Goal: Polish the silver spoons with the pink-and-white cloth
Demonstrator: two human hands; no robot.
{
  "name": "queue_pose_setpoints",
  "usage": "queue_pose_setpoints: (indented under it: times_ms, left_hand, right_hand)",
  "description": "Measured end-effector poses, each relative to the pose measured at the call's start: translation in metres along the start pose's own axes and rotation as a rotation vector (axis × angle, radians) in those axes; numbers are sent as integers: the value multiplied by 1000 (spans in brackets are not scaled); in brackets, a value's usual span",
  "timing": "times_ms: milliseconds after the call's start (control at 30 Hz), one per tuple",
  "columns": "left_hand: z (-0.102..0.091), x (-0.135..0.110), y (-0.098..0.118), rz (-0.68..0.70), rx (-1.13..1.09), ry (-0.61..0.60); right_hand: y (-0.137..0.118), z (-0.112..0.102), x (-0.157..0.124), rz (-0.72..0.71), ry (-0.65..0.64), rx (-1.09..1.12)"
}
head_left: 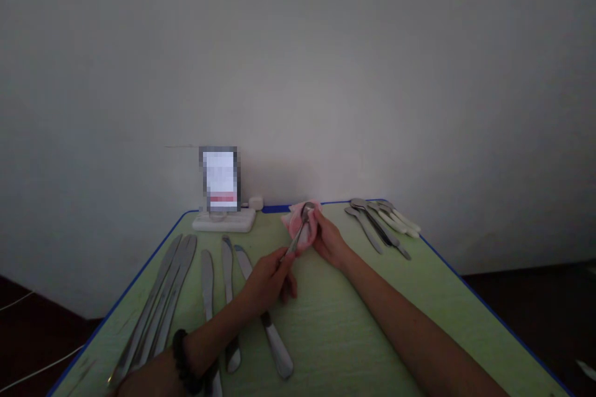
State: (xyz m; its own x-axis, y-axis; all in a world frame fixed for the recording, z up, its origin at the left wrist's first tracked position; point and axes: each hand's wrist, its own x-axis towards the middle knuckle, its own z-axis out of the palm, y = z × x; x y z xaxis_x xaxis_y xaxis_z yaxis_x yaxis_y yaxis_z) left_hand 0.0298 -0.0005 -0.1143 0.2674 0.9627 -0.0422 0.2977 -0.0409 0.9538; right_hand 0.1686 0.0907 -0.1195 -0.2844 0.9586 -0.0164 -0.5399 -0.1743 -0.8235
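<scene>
My left hand [270, 279] is closed around the handle of a metal spoon [300, 229], which slants up and to the right. The spoon's bowl rests in a pink cloth [298, 223] that my right hand [328, 239] grips from the right side. Both hands hover over the middle of a green table [335, 329] with a blue edge. A dark band circles my left wrist.
Several table knives [205, 285] lie in a row on the left of the table. A group of spoons [382, 223], some with pale handles, lies at the far right. A blurred screen on a white stand [223, 198] is at the back by the grey wall.
</scene>
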Motion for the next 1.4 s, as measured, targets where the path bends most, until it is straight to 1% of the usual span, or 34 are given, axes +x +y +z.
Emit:
queue_pose_setpoints:
  times_ms: [100,167,233,367,433,500,633,733,833,933,1033,1133,1233,1333,1400]
  left_hand:
    - [0,3,-3,-19,-85,43]
    - [0,3,-5,-15,-70,33]
    - [0,3,-7,-1,-27,2]
    - [0,0,-3,26,47,-46]
    - [0,-1,0,27,72,-63]
    - [-1,-2,3,23,96,-80]
    - [-2,-3,3,35,113,-95]
    - [-2,-1,1,29,32,-104]
    - [-2,1,1,16,-74,-80]
    - [-2,2,3,25,-123,-40]
    - [-3,3,2,18,-167,-29]
    - [-3,4,-1,2,-213,-34]
    - [-3,5,-3,-4,-207,-31]
    - [-2,4,-2,-9,-193,-24]
    - [-2,3,-1,-7,-189,-22]
  right_hand:
    - [4,-2,-2,-71,-144,-154]
    - [6,-4,-3,-93,-183,-242]
    - [6,-4,-1,-78,-154,-241]
    - [3,-4,3,-16,-5,28]
    - [0,-5,3,19,20,135]
    - [-4,-5,2,53,6,176]
    - [-10,-3,-3,75,-58,178]
    - [-14,1,-7,95,-80,176]
    - [-16,3,-9,134,-79,182]
    - [-16,2,-11,170,-117,212]
    - [-16,1,-10,174,-137,252]
    - [-16,0,-8,145,-111,287]
    - [-12,-2,-5,105,-37,295]
    - [-6,-4,-3,76,52,249]
    - [-3,-5,-3,65,63,186]
